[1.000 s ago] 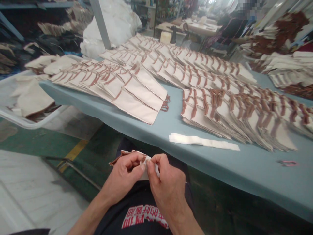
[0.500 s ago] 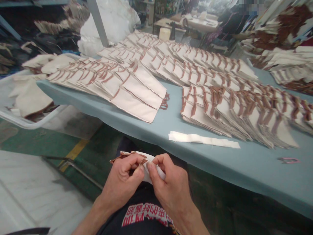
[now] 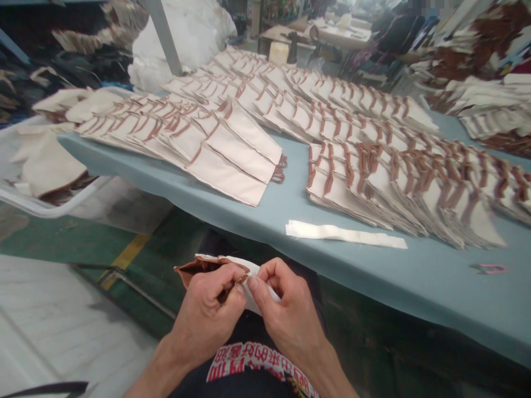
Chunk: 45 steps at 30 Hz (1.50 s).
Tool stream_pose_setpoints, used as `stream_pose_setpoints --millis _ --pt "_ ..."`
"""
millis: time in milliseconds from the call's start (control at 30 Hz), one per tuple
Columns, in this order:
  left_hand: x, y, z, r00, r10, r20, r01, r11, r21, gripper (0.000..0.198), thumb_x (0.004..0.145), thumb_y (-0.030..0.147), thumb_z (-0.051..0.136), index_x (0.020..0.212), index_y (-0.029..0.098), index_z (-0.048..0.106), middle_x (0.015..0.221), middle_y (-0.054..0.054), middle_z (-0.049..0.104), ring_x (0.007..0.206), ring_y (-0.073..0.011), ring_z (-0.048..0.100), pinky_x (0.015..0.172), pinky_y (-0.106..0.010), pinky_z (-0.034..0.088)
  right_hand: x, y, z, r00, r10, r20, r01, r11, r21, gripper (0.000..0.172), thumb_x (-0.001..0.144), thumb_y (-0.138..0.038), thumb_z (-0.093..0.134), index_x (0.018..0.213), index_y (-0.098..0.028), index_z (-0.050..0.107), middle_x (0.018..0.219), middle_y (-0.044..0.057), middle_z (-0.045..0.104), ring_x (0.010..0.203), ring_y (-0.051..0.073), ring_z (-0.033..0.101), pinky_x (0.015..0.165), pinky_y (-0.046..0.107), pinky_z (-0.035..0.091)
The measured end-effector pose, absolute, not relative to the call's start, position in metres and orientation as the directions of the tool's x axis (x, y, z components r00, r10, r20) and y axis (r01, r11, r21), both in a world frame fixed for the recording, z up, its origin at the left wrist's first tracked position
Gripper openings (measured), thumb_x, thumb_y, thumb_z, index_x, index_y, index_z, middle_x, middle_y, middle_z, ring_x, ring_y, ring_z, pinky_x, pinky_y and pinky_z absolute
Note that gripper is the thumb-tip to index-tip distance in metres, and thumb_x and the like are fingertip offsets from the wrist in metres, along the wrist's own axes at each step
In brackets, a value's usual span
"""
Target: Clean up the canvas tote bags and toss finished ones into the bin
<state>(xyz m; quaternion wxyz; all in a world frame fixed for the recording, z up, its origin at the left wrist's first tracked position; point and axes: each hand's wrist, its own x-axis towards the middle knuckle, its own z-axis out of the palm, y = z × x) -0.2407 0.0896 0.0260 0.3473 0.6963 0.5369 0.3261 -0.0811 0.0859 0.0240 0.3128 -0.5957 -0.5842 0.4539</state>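
Brown-and-white fabric piece [image 3: 253,303] held in both hands, low over the lap, just off the near edge of the blue-green table [image 3: 232,214]. Left hand [image 3: 207,309] closed in a pinch, thumb and forefinger pressed together on the brown-edged part near the middle of the piece; other fingers curled under, largely hidden from above. Right hand [image 3: 290,309] likewise pinched shut, thumb tip laid on the white cloth, forefinger bent above, remaining fingers folded toward the palm. Fingertips of both hands very near each other; impossible to tell whether actually touching. Brown end of the piece sticking out past the left knuckles, gaping a little like a pocket; white part running behind the fingertips and in beneath the right hand.

Below the wrists, dark clothing [image 3: 253,384] with red lettering on white. On the table beyond, nearest to the right hand, a flat white strip [image 3: 346,234] lying lengthwise near the edge. Farther right, small pink-handled snips [image 3: 492,269], blurred. Behind the strip, overlapping cream panels [image 3: 373,190] with brown trim; to the left, a similar fanned pile [image 3: 236,171], brown loops at one end. Beside the table's left end, a translucent bin [image 3: 50,211] with more cream pieces inside.
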Motion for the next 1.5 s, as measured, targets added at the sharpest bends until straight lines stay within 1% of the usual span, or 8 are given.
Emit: stream_pose_setpoints --millis 300,467,667,833,967,1133,1300,1500 --pt "-0.236 0.093 0.02 0.215 0.976 0.03 0.519 -0.14 0.843 0.026 0.088 0.018 0.041 0.065 0.019 0.054 0.059 0.002 0.056 0.055 -0.0127 0.049 0.057 -0.026 0.037 -0.083 0.092 0.007 -0.111 0.971 -0.214 0.357 -0.162 -0.92 0.044 0.095 -0.062 0.053 0.075 -0.023 0.048 0.059 -0.006 0.049 0.054 0.013 0.047 0.053 0.023 0.032" --pt "-0.231 0.096 0.018 0.282 0.959 -0.031 0.468 -0.109 0.877 0.024 0.087 0.021 0.038 0.066 0.021 0.048 0.059 0.003 0.05 0.054 -0.0135 0.046 0.055 -0.028 0.033 -0.085 0.098 0.001 -0.162 0.974 -0.16 0.344 -0.096 -0.934 0.048 0.099 -0.058 0.045 0.067 -0.023 0.042 0.06 -0.006 0.044 0.057 0.012 0.044 0.055 0.024 0.032" --pt "-0.231 0.101 0.029 0.202 0.976 0.084 0.344 -0.151 0.927 0.026 0.085 0.021 0.039 0.062 0.021 0.05 0.058 0.003 0.049 0.057 -0.0138 0.046 0.058 -0.027 0.038 -0.086 0.107 0.013 -0.151 0.983 -0.101 0.256 -0.06 -0.965 0.053 0.102 -0.061 0.042 0.065 -0.023 0.037 0.061 -0.006 0.038 0.058 0.011 0.038 0.054 0.025 0.03" --pt "-0.241 0.106 0.038 0.228 0.973 0.037 0.299 -0.106 0.948 0.027 0.087 0.02 0.043 0.071 0.018 0.065 0.067 0.001 0.065 0.063 -0.0152 0.054 0.061 -0.026 0.042 -0.08 0.104 0.02 -0.139 0.99 -0.006 0.273 0.033 -0.962 0.047 0.107 -0.053 0.033 0.071 -0.023 0.041 0.064 -0.006 0.042 0.059 0.012 0.042 0.057 0.026 0.032" --pt "-0.248 0.105 0.043 0.267 0.964 0.007 0.285 -0.085 0.955 0.027 0.09 0.021 0.046 0.084 0.017 0.072 0.083 -0.002 0.072 0.077 -0.0183 0.062 0.071 -0.027 0.045 -0.076 0.096 0.019 -0.155 0.986 -0.062 0.294 -0.014 -0.956 0.034 0.098 -0.049 0.054 0.078 -0.023 0.049 0.061 -0.007 0.047 0.053 0.011 0.044 0.052 0.024 0.031" --pt "-0.251 0.108 0.043 0.354 0.929 -0.109 0.256 0.016 0.967 0.03 0.096 0.031 0.046 0.087 0.017 0.071 0.087 -0.003 0.07 0.084 -0.02 0.061 0.076 -0.027 0.046 -0.083 0.092 0.018 -0.08 0.994 -0.068 0.375 -0.034 -0.927 0.03 0.096 -0.045 0.056 0.077 -0.023 0.05 0.062 -0.006 0.054 0.053 0.012 0.048 0.051 0.023 0.031" --pt "-0.255 0.112 0.025 0.399 0.867 -0.298 0.281 0.193 0.94 0.036 0.096 0.044 0.049 0.084 0.015 0.067 0.08 -0.003 0.064 0.072 -0.0176 0.053 0.065 -0.026 0.043 -0.081 0.09 0.013 -0.136 0.979 -0.15 0.467 -0.07 -0.882 0.026 0.097 -0.043 0.058 0.08 -0.023 0.054 0.061 -0.005 0.057 0.053 0.013 0.051 0.051 0.023 0.031" --pt "-0.247 0.107 0.012 0.288 0.926 -0.244 0.355 0.133 0.925 0.03 0.094 0.037 0.054 0.073 0.017 0.062 0.07 0.001 0.058 0.066 -0.0149 0.049 0.061 -0.024 0.04 -0.073 0.082 0.009 -0.189 0.957 -0.219 0.533 -0.087 -0.842 0.011 0.096 -0.032 0.056 0.099 -0.023 0.063 0.066 -0.005 0.059 0.059 0.015 0.058 0.056 0.024 0.033"
